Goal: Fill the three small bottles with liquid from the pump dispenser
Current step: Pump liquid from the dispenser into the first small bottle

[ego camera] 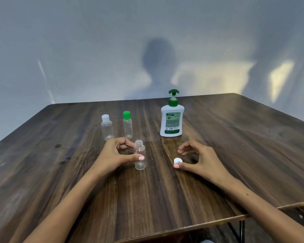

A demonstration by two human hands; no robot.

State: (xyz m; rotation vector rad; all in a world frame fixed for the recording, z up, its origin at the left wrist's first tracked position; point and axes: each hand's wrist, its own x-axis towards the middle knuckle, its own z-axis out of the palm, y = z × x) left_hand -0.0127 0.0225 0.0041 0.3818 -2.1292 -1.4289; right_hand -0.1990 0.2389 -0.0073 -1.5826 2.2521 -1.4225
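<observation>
Dark wood-grain table [218,155], grey wall [77,41] behind it. Open clear bottle [140,155], uncapped, threaded neck exposed, stands upright near the middle of the table and looks empty. Left hand [116,154] grips it from the left side: thumb laid across the near face of the bottle body, remaining fingers curled round the far side at the neck. Right hand [198,158] is to the right of that bottle, apart from it. Its fingers are loosely curved and separated, holding nothing; thumb tip sits just beside, possibly touching, a small white cap [178,161] that lies flat on the table. Contact between thumb and cap cannot be confirmed. Farther back and to the left, two more small clear bottles stand upright, side by side but not touching: white-capped bottle [107,128] on the left, green-capped bottle [127,125] on the right. Both appear empty. Pump dispenser [172,118], white body with green label band, green collar and green pump head, stands upright farther back and right of centre, well apart from both hands. Both forearms bare, entering from the near edge.
</observation>
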